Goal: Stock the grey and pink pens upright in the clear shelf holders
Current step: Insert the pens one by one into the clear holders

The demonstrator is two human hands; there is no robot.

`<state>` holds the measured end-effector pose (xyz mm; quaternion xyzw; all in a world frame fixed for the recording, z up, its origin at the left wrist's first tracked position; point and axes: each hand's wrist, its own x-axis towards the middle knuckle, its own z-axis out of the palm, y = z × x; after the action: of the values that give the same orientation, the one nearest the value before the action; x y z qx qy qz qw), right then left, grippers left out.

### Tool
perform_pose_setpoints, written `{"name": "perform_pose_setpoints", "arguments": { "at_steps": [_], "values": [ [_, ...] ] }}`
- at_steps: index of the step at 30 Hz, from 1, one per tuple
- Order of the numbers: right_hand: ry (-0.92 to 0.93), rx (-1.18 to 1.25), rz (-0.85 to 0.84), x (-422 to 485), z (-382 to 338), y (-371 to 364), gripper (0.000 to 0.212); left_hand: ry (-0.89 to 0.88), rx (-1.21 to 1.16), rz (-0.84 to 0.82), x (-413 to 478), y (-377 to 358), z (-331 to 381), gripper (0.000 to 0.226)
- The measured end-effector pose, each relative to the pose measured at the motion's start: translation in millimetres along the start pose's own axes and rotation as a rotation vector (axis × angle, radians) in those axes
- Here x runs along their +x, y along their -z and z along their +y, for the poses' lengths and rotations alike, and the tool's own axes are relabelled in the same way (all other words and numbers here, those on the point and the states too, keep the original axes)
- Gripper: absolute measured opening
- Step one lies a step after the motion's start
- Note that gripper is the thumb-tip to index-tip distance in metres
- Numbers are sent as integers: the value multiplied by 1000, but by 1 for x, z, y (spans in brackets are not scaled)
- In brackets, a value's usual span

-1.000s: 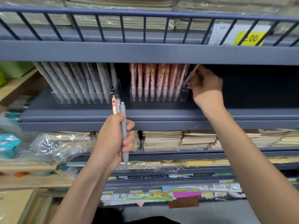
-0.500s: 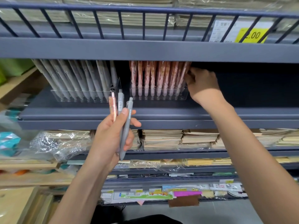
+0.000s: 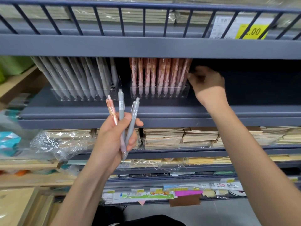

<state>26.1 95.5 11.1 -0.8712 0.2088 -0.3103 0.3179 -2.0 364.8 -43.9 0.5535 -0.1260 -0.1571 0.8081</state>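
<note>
Spanning the scene, a grey shelf (image 3: 162, 111) carries two clear holders: grey pens (image 3: 78, 79) left, pink pens (image 3: 160, 75) right. The pink row's right end is touched by the right hand (image 3: 206, 83), grip unclear. Two grey pens and one pink pen (image 3: 112, 111) are gripped by the left hand (image 3: 114, 139).

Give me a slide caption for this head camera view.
Left hand holds three pens while right hand presses against pink pens in their clear holder.

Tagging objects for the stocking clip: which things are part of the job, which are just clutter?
Job: left hand holding pink pen and two grey pens; right hand at pink holder; grey holder.
Clutter: notebook stacks, price tag, plastic wrap.
</note>
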Motion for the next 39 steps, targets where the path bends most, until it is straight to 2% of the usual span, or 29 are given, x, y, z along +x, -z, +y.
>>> {"name": "perform_pose_setpoints", "arguments": {
  "at_steps": [2,3,4,7,9,12,16,18,21,24,30,33,37,39],
  "values": [
    [43,191,154,-14,-4,5,17,-22,23,-18,-1,-1,-2,35],
    [56,290,161,-23,-6,7,13,-28,25,-22,-1,0,-3,36],
    [57,350,111,-33,-11,9,14,-32,28,-26,-1,1,-4,35],
    [103,424,-229,-66,-28,3,15,-24,61,-42,-3,-1,-7,32],
    [159,460,-385,-84,-41,-6,14,-36,42,-43,-4,-4,-6,25],
    [165,559,-473,-95,-55,-18,8,-61,53,-55,-6,-2,-1,15],
    [108,691,-597,-95,-67,-30,4,-66,51,-27,-10,10,7,15],
    [81,766,-603,-95,-72,-36,7,-47,41,2,-11,19,12,18],
    [28,920,-514,-90,-81,-44,11,-3,75,16,-15,35,15,23],
    [7,983,-494,-93,-93,-54,12,4,86,22,-20,50,16,15],
    [53,887,-605,-112,-110,-76,12,-69,107,96,-18,69,21,16],
    [76,885,-456,-107,-115,-76,12,-50,84,144,-19,77,23,19],
    [94,762,0,-92,-120,-73,15,-25,28,162,-22,92,25,22],
    [91,652,139,-87,-123,-75,11,-14,1,159,-23,97,26,28]
  ]
}}
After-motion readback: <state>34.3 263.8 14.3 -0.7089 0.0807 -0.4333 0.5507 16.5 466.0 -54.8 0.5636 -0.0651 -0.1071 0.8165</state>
